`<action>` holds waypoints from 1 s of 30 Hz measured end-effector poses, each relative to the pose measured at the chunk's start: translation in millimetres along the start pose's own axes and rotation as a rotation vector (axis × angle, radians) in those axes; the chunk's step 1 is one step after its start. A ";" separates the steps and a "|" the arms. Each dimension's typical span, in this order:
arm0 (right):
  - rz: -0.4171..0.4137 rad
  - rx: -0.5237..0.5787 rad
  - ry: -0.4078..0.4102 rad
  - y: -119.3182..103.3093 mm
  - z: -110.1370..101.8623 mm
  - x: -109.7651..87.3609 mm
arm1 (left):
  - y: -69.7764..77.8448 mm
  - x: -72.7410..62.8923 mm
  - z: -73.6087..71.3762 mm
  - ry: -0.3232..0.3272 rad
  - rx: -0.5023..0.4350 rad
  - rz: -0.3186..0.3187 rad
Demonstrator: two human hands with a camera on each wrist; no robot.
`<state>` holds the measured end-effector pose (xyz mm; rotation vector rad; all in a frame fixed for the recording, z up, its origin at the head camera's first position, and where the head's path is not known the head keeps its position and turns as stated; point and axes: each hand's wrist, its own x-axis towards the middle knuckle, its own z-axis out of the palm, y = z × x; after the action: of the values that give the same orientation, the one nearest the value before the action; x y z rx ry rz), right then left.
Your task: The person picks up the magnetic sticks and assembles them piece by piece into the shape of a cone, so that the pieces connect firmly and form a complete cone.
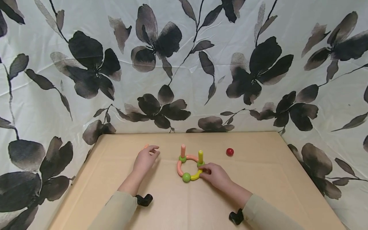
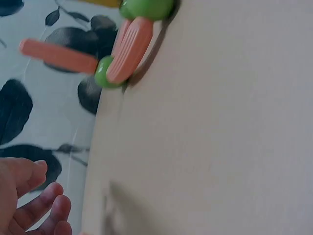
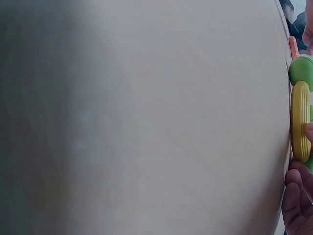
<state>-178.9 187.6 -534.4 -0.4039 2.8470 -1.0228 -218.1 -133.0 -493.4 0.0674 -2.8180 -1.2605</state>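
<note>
A ring of curved sticks and green balls lies mid-table. Two pink curved sticks (image 1: 179,168) form its left and back, and a yellow curved stick (image 1: 196,175) its front right. A green ball (image 1: 186,177) sits at the front. From two other green balls rise an upright pink stick (image 1: 183,151) and an upright yellow stick (image 1: 200,157). My right hand (image 1: 218,176) pinches the yellow curved stick near its right-hand ball, thumb on its ribbed side in the right wrist view. Left of the ring my left hand (image 1: 146,159) hovers with loosely bent fingers, holding nothing.
A red ball (image 1: 229,152) lies at the back right of the table. Just behind my left hand shows a bit of an orange piece (image 1: 146,146), mostly hidden. A floral cloth (image 1: 201,80) hangs beyond the table's back edge.
</note>
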 end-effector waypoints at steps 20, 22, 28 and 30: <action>-0.015 0.031 -0.008 0.6 -4.1 1.4 | -31.6 24.4 -43.3 -0.029 0.221 -0.076; -0.016 0.033 -0.011 -0.6 -4.4 1.9 | -35.3 27.1 -43.0 -0.056 0.226 -0.093; -0.001 0.036 -0.030 -1.0 -5.6 1.5 | -43.2 38.6 -37.1 -0.085 0.278 -0.127; 0.021 0.040 -0.028 0.2 -6.7 0.2 | -43.3 42.1 -33.4 -0.104 0.288 -0.128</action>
<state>-180.3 191.8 -529.3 -0.3811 2.7946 -1.0603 -257.1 -189.3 -502.2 0.2025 -3.1097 -0.8907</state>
